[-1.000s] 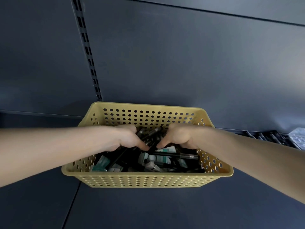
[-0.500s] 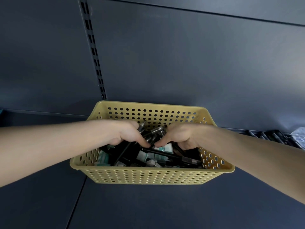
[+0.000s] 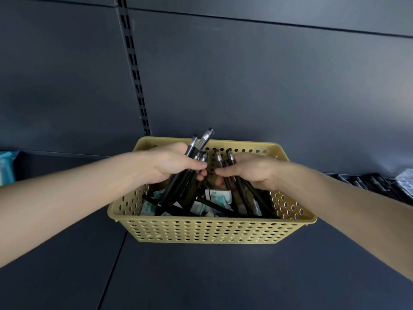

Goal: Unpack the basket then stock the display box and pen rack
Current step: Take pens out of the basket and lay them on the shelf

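A yellow perforated basket stands on the dark shelf against the back panel. Inside lie black pens and small white-and-green boxes. My left hand grips a bundle of black pens whose silver tips stick up above the basket's far rim. My right hand holds several more black pens, their lower ends still down in the basket. The two hands nearly meet over the basket's middle.
A slotted upright runs down the grey back panel to the basket's left corner. A row of dark pens lies at the far right of the shelf. A light blue packet shows at the left edge.
Both hands have risen out of the basket, drawing bundles of pens upward. The left hand's pens now poke above the far rim. The view has shifted left, so the basket sits further right.
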